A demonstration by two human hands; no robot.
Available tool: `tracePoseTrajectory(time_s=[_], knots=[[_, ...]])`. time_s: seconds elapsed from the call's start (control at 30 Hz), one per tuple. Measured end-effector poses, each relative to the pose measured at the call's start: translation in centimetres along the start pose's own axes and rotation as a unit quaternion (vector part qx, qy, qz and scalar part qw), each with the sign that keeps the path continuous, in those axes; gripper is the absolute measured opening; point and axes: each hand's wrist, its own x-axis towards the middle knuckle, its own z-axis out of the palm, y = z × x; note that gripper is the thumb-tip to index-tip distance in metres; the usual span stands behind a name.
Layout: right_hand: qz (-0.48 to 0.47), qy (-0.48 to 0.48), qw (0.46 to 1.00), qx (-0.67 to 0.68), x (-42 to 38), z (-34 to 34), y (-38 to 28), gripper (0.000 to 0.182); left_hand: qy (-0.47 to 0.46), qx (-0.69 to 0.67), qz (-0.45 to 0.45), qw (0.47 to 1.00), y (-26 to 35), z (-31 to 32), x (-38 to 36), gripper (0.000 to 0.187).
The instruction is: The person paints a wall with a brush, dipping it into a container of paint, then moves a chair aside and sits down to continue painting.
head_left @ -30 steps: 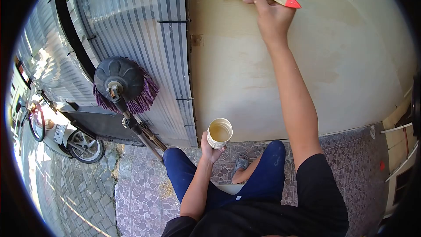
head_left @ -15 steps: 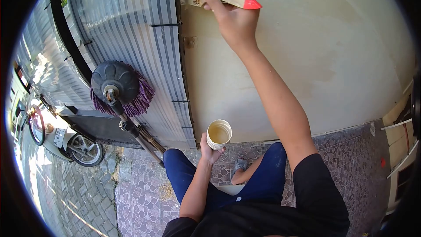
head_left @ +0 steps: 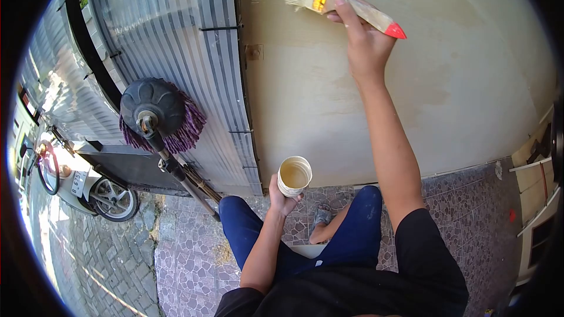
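Observation:
My right hand [head_left: 369, 41] grips a wide paintbrush [head_left: 356, 9] by its pale, red-tipped handle. Its whitish bristles point to the upper left, against the cream wall [head_left: 329, 100] near the top of the view. Damp-looking darker patches mark the wall to the right of the hand. Lower down, my left hand [head_left: 284, 198] is wrapped round a small white cup [head_left: 294, 176], held upright above my lap. Some yellowish liquid lies inside the cup.
Left of the wall stands a corrugated translucent panel [head_left: 170, 29]. A mop [head_left: 154, 114] with purple strands leans head-up in front of it. A parked motorbike [head_left: 94, 191] is at the far left. Patterned tiles [head_left: 188, 258] cover the ground below.
My right hand has swept the paintbrush rightward and slightly down along the wall, away from the panel's edge. My left hand holds the cup in nearly the same place.

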Motion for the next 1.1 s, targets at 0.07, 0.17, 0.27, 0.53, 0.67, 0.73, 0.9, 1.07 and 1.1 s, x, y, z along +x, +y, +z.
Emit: tracePoseTrajectory(time_s=[0.07,0.17,0.27,0.53,0.67,0.73,0.9,1.07,1.1], knots=[[0.012,-0.049,0.998,0.041,0.6,3.5,0.4,0.02,-0.003,-0.002,0.0,1.0,-0.3,0.2,0.2,0.06],[0.026,-0.097,0.99,0.097,1.5,7.4,1.9,0.027,-0.012,0.004,0.009,1.0,-0.5,0.3,0.4,0.058],[0.023,-0.097,0.99,0.096,1.9,8.7,3.7,0.027,-0.012,0.008,0.001,1.0,-0.8,-0.6,0.7,0.058],[-0.011,0.004,0.999,-0.041,1.9,-1.3,1.5,0.02,0.028,0.035,-0.008,0.999,-0.4,1.0,-0.4,0.051],[0.054,0.023,0.997,-0.043,0.5,-6.2,-2.0,0.019,-0.005,0.007,0.002,1.0,-0.4,-0.4,0.2,0.058],[0.066,-0.022,0.997,0.035,0.3,-7.6,-4.0,0.031,0.005,0.014,0.005,1.0,-0.4,0.0,0.4,0.057],[0.006,-0.111,0.994,0.004,1.2,-7.7,-4.6,0.028,-0.008,0.008,-0.004,1.0,-0.6,0.4,0.6,0.057],[-0.118,-0.191,0.961,-0.159,1.8,-4.3,-3.5,0.021,-0.019,0.014,-0.01,1.0,-0.9,0.4,1.0,0.057],[-0.117,-0.196,0.964,-0.135,1.9,-2.8,-3.4,0.018,-0.007,0.029,-0.01,1.0,-0.8,0.9,0.6,0.055]])
